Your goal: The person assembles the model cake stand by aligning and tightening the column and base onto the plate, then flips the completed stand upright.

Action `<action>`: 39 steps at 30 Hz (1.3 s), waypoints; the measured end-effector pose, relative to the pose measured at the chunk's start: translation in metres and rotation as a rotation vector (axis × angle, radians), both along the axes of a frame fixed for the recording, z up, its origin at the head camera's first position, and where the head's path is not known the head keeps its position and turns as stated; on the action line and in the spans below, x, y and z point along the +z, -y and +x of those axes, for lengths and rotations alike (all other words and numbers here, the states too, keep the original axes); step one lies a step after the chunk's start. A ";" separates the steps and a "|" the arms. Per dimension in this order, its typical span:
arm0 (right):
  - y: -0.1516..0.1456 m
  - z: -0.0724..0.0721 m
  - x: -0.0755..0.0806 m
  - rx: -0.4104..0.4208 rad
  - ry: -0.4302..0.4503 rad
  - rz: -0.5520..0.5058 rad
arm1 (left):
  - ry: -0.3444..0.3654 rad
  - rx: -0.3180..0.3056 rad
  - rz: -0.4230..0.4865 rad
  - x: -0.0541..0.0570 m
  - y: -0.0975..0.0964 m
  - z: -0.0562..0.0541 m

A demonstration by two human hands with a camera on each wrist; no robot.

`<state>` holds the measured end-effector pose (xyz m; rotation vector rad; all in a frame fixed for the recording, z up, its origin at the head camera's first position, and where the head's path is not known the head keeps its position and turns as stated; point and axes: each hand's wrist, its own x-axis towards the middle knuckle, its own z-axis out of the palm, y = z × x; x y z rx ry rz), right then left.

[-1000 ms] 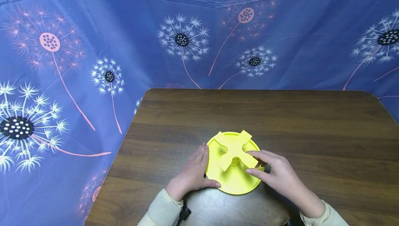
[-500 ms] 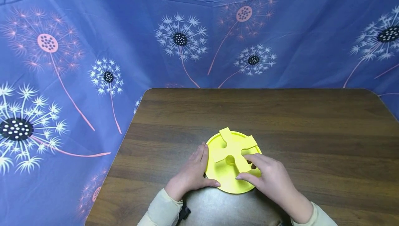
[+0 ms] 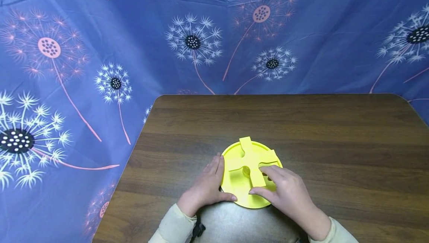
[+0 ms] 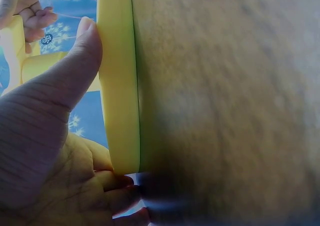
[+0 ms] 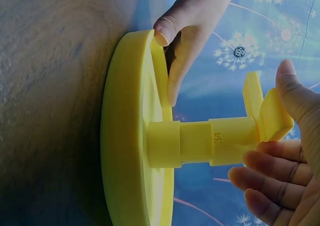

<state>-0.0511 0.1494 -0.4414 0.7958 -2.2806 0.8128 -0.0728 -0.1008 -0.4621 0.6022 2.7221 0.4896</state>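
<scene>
A yellow round base [image 3: 249, 200] with a raised rim lies on the table. From its middle rises a yellow post [image 5: 195, 142], marked 34 on its upper sleeve. A yellow cross-shaped handle [image 3: 248, 157] tops the post, well above the base. My left hand [image 3: 205, 186] holds the base's rim at the left, thumb toward the near side and fingers along the far side. My right hand [image 3: 289, 188] has thumb and fingers around the handle's near arm; in the right wrist view the thumb [image 5: 287, 81] lies along it, the other fingers loosely curled below.
The brown wood-grain table [image 3: 187, 124] extends behind and to both sides of the base. A blue cloth [image 3: 140, 31] printed with dandelions hangs beyond its far and left edges. A small black item [image 3: 198, 230] shows by the left sleeve.
The cross-shaped handle has turned clockwise as seen from above, its near arm swinging left. My right hand has moved left with it. The left hand and the base have stayed put.
</scene>
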 end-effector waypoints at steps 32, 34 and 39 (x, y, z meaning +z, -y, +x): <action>-0.043 -0.022 0.008 -0.040 0.450 -0.089 | -0.002 -0.001 0.017 0.002 0.001 0.003; -0.043 -0.020 0.009 -0.043 0.452 -0.092 | -0.001 -0.001 0.012 0.001 0.002 0.003; -0.043 -0.013 0.010 -0.026 0.458 -0.111 | 0.013 0.005 0.013 0.001 0.002 0.003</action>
